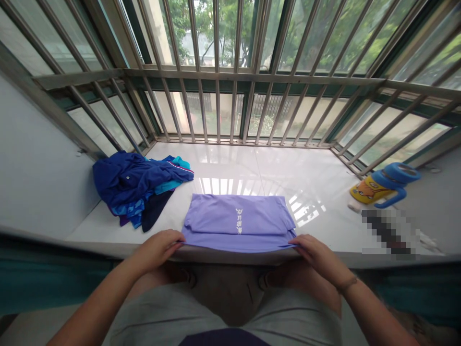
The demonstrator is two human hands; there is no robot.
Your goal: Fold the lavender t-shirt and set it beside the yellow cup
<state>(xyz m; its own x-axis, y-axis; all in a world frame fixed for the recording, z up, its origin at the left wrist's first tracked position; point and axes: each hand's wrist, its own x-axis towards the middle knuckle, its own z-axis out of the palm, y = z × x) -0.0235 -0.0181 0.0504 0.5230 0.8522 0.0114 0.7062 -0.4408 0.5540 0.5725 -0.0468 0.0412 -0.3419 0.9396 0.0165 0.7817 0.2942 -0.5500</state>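
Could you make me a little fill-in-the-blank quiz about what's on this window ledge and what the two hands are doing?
1. Both hands, left hand and right hand, grip the near edge of a folded ____ fabric shirt.
2. The heap of dark blue and teal clothes lies to the shirt's ____.
3. The yellow cup with a blue lid and handle lies on its ____ on the white glossy ledge.

Missing words: purple; left; side
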